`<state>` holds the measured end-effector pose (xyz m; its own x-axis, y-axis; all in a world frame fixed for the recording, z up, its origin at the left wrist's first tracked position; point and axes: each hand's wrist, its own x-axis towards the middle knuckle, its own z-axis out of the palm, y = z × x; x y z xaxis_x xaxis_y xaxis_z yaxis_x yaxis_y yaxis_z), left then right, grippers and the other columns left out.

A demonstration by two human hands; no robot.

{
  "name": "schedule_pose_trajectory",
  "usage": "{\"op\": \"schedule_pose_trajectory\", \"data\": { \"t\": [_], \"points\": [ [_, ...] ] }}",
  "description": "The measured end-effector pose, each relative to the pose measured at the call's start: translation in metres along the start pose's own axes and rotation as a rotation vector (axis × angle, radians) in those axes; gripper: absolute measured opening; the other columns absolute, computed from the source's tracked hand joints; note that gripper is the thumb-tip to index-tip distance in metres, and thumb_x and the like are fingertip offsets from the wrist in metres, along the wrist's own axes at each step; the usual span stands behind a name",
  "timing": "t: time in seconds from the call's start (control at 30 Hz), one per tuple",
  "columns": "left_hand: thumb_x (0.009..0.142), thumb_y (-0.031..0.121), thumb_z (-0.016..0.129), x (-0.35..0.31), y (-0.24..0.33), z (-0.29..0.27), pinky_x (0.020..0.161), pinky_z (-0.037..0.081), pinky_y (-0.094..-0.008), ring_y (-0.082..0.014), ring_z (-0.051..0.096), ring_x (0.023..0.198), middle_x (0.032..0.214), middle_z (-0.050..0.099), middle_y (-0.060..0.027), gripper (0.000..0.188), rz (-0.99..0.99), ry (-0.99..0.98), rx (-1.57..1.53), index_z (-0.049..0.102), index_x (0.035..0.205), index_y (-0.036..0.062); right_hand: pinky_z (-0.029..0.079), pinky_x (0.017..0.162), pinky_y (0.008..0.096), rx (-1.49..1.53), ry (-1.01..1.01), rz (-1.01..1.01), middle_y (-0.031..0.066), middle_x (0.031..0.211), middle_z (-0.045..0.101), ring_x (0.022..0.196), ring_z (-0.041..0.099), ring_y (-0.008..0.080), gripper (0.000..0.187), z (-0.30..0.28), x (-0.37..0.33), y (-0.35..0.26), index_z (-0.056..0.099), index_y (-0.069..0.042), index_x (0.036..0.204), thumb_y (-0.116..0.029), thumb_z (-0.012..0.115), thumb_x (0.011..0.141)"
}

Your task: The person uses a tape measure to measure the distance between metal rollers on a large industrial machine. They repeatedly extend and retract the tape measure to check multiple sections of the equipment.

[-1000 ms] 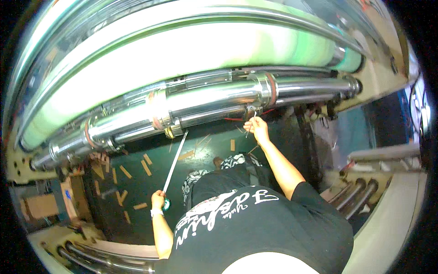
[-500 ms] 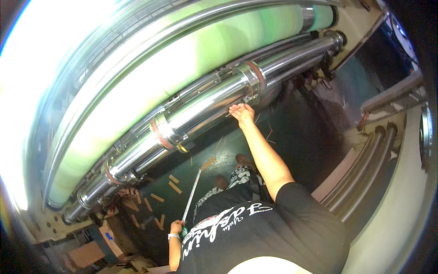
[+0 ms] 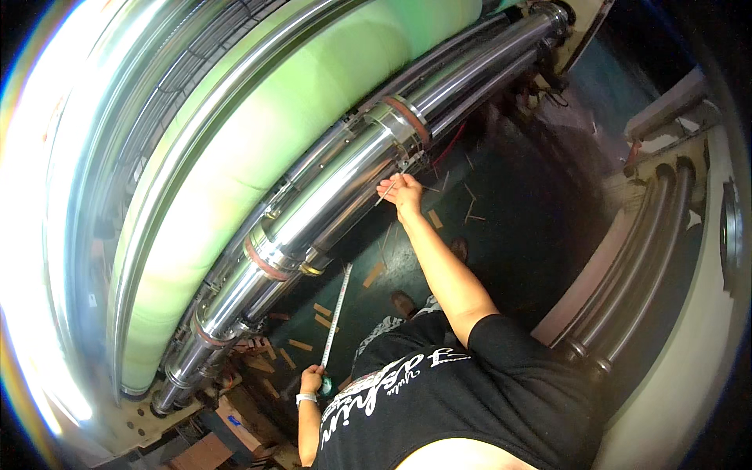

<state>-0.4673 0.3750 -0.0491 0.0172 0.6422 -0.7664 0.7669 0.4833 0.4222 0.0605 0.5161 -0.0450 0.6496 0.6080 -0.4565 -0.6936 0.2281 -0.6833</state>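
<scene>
Below a green-covered roller (image 3: 298, 117) runs a polished steel shaft (image 3: 337, 176) with several ring collars. My right hand (image 3: 403, 196) is at the underside of one collar (image 3: 399, 125), its fingers closed on a thin metal rod whose exact kind I cannot make out. Whether the rod touches the collar is unclear. Lower down, my left hand (image 3: 311, 381) grips a green tape measure (image 3: 326, 385). The tape's white blade (image 3: 336, 321) sticks out stiffly toward the shaft, its far end near another collar (image 3: 270, 262).
Loose strips of brown cardboard (image 3: 374, 275) lie scattered over the dark green floor (image 3: 501, 227). At the right stand a pale machine frame (image 3: 705, 313) and several dark bars (image 3: 627, 290). A brown box (image 3: 202, 454) sits at the lower left.
The view has shifted, with the machine turning steeper in it. My right hand stays by the same collar, the thin rod now showing more clearly. My left hand still holds the extended tape measure.
</scene>
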Motion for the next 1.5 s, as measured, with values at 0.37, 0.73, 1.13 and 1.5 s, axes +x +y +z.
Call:
{"op": "schedule_pose_trajectory", "data": {
  "t": [0.37,0.73,1.13,1.5],
  "points": [
    [0.086,0.018,0.057,-0.004,0.037,0.005,0.050,0.030,-0.0266,-0.0090,0.035,0.052,0.057,0.046,0.0044,0.024,0.058,-0.049,0.041,0.057,0.066,0.0041,0.051,0.052,0.0300,-0.067,0.021,-0.085,0.0075,0.068,0.057,0.055,0.057,0.0173,0.016,-0.009,0.002,0.015,0.050,-0.004,0.086,-0.020,0.048,0.089],
    [0.085,0.015,0.058,-0.003,-0.024,-0.012,0.060,0.041,-0.0269,-0.0122,0.049,0.060,0.065,0.058,-0.0027,0.022,-0.176,-0.073,0.016,0.059,0.067,0.0021,0.032,0.036,0.0215,-0.090,-0.007,-0.108,-0.0015,0.057,0.044,0.043,0.037,0.0068,0.020,-0.021,0.000,0.008,0.051,-0.007,0.077,-0.021,0.046,0.091],
    [0.085,0.020,0.057,0.005,0.020,0.004,0.053,0.037,-0.0256,-0.0099,0.045,0.055,0.060,0.055,0.0003,0.024,0.047,-0.041,0.024,0.059,0.067,0.0030,0.024,0.037,0.0202,0.054,-0.171,0.151,-0.0042,0.056,0.036,0.044,0.030,0.0052,0.030,-0.039,-0.003,-0.003,0.047,-0.010,0.075,-0.035,0.044,0.091],
    [0.083,0.019,0.060,0.013,0.004,0.046,0.057,0.042,-0.0283,-0.0123,0.050,0.058,0.061,0.058,-0.0041,0.022,-0.100,0.001,0.048,0.060,0.068,0.0023,0.026,0.040,0.0235,0.093,-0.415,0.590,-0.0038,0.050,0.033,0.042,0.030,0.0074,0.040,-0.055,0.010,-0.038,0.047,-0.010,0.069,-0.042,0.041,0.090]
  ]
}}
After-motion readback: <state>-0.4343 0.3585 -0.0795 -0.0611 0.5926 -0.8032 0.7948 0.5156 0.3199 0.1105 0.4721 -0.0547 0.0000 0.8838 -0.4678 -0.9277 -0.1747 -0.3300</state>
